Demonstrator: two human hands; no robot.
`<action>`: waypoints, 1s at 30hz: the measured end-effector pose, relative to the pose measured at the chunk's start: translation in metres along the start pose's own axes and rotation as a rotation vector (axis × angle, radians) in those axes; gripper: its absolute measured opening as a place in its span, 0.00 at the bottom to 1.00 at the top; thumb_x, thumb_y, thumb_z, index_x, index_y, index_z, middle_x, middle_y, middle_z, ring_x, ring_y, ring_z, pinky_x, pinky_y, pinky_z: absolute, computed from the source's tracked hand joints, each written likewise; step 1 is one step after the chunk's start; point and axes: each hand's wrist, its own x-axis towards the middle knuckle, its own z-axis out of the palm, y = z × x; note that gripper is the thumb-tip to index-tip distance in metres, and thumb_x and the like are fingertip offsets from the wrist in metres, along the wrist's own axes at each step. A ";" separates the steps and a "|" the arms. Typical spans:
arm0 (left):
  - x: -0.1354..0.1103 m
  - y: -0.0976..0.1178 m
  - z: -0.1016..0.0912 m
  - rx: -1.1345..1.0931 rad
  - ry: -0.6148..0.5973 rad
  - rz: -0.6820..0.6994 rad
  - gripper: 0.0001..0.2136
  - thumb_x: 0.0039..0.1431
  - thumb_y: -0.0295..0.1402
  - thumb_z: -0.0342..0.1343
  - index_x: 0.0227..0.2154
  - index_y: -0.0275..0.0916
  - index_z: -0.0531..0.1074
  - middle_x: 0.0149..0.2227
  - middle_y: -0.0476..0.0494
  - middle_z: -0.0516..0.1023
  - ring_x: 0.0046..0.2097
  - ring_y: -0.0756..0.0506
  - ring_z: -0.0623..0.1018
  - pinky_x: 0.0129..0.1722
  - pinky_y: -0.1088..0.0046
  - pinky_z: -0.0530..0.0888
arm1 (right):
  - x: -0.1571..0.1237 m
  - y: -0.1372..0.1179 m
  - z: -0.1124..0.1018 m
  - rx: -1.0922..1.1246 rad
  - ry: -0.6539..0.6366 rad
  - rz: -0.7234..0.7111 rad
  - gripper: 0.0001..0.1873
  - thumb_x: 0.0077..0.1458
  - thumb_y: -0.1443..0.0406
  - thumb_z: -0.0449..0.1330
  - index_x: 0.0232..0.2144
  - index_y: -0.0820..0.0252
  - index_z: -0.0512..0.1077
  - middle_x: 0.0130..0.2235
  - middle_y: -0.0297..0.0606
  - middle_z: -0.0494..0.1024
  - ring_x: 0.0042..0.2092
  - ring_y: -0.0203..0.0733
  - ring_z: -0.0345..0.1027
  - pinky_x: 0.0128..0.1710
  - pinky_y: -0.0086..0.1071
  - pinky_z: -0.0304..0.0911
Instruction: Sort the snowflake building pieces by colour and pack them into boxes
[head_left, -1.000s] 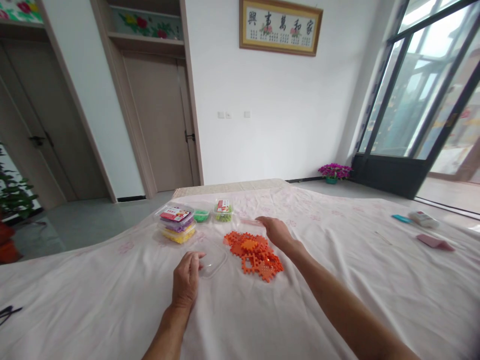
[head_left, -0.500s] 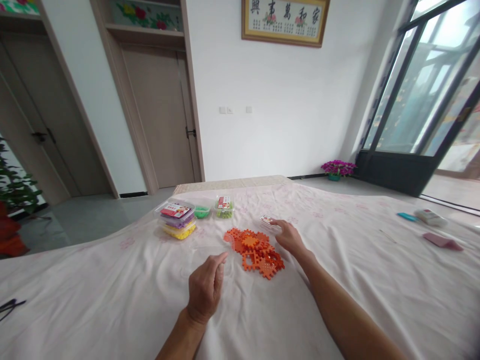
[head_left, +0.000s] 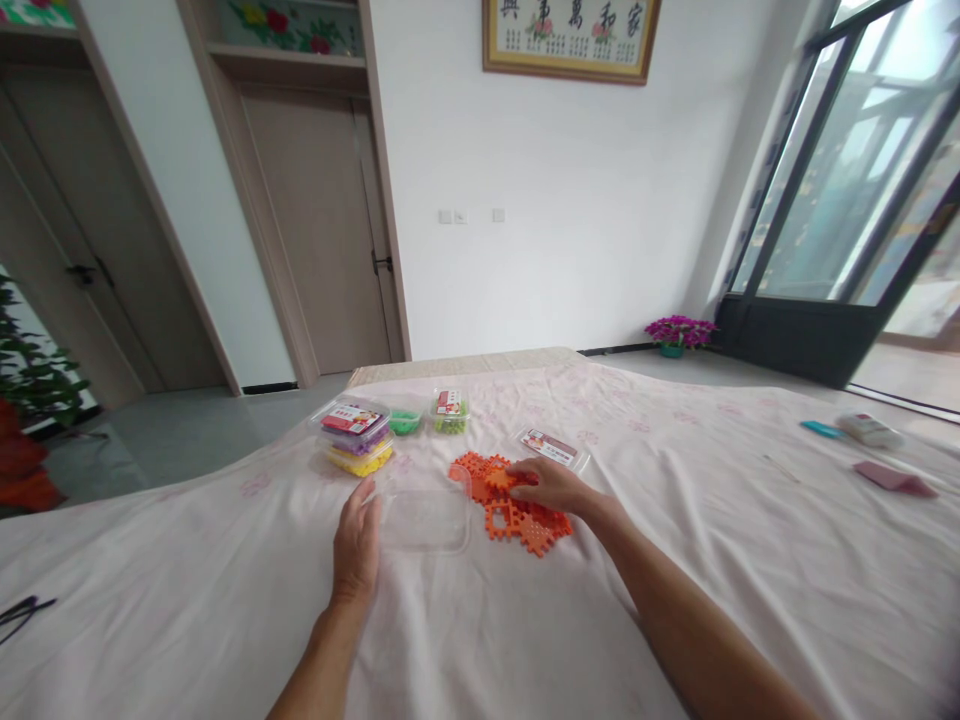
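A heap of orange notched interlocking pieces [head_left: 536,530] lies on the cloth before me. My right hand [head_left: 555,487] reaches onto it from the right, thumb and fingertips closed on the edge of a top orange interlocking piece [head_left: 497,479]. Left of the heap stands a clear plastic box [head_left: 424,520], open at the top, with no pieces seen inside. Along its left side is my left hand [head_left: 358,540], fingers stretched out; whether it touches the wall is hard to tell. Behind my right hand lies a clear lid with a printed label [head_left: 551,447].
Stacked boxes of purple pieces [head_left: 352,430] and yellow pieces [head_left: 364,460] stand back left. Beside them are a green-filled box [head_left: 405,422] and a lime-green box [head_left: 450,410]. A pink item [head_left: 896,478] and a white packet [head_left: 870,430] lie far right; dark glasses [head_left: 26,615] far left.
My right hand has left the lid and come left onto the orange pieces. My left hand has moved left, from in front of the clear box to its left side, and its fingers have straightened.
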 end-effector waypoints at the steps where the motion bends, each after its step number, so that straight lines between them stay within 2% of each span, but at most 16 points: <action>1: 0.000 0.000 0.000 -0.004 -0.010 -0.001 0.23 0.60 0.42 0.50 0.56 0.37 0.67 0.58 0.38 0.70 0.61 0.42 0.67 0.63 0.61 0.60 | 0.000 -0.001 0.000 0.013 0.011 -0.016 0.20 0.55 0.56 0.57 0.46 0.55 0.78 0.47 0.37 0.80 0.45 0.47 0.73 0.49 0.37 0.63; 5: -0.001 0.003 0.000 0.006 -0.046 0.017 0.21 0.59 0.42 0.50 0.51 0.37 0.72 0.56 0.37 0.73 0.60 0.41 0.69 0.63 0.60 0.61 | 0.004 0.000 0.002 0.031 0.098 -0.053 0.20 0.62 0.56 0.49 0.41 0.57 0.78 0.41 0.38 0.81 0.41 0.43 0.73 0.44 0.33 0.63; 12: -0.005 0.008 0.002 0.056 -0.078 0.059 0.19 0.58 0.43 0.50 0.47 0.38 0.75 0.52 0.38 0.76 0.55 0.40 0.73 0.58 0.60 0.66 | 0.015 0.004 0.016 -0.126 0.366 0.128 0.20 0.63 0.56 0.47 0.32 0.59 0.75 0.34 0.38 0.80 0.35 0.40 0.70 0.35 0.30 0.56; 18: -0.004 0.005 0.003 0.085 -0.078 0.071 0.18 0.58 0.42 0.50 0.44 0.39 0.75 0.50 0.39 0.77 0.55 0.41 0.74 0.57 0.61 0.67 | 0.018 0.007 0.021 -0.092 0.406 0.145 0.20 0.61 0.57 0.48 0.26 0.58 0.73 0.29 0.36 0.77 0.32 0.39 0.68 0.31 0.29 0.53; 25: -0.003 0.004 0.004 0.094 -0.073 0.082 0.17 0.58 0.42 0.50 0.43 0.40 0.76 0.50 0.39 0.77 0.54 0.41 0.74 0.56 0.61 0.68 | 0.020 0.018 0.024 -0.039 0.506 0.056 0.21 0.63 0.55 0.46 0.31 0.57 0.74 0.32 0.37 0.78 0.34 0.40 0.70 0.36 0.30 0.58; 28: -0.003 0.004 0.003 0.094 -0.071 0.082 0.17 0.58 0.42 0.50 0.43 0.40 0.76 0.49 0.40 0.77 0.53 0.41 0.74 0.55 0.61 0.68 | 0.017 0.019 0.024 -0.104 0.488 0.024 0.19 0.64 0.56 0.47 0.35 0.55 0.76 0.37 0.37 0.80 0.40 0.41 0.71 0.41 0.30 0.59; 30: -0.004 0.005 0.003 0.094 -0.072 0.081 0.17 0.58 0.42 0.50 0.43 0.40 0.76 0.50 0.39 0.77 0.53 0.41 0.74 0.55 0.62 0.68 | 0.014 0.017 0.023 -0.192 0.475 0.058 0.18 0.64 0.56 0.48 0.37 0.53 0.76 0.40 0.38 0.80 0.43 0.41 0.71 0.42 0.30 0.59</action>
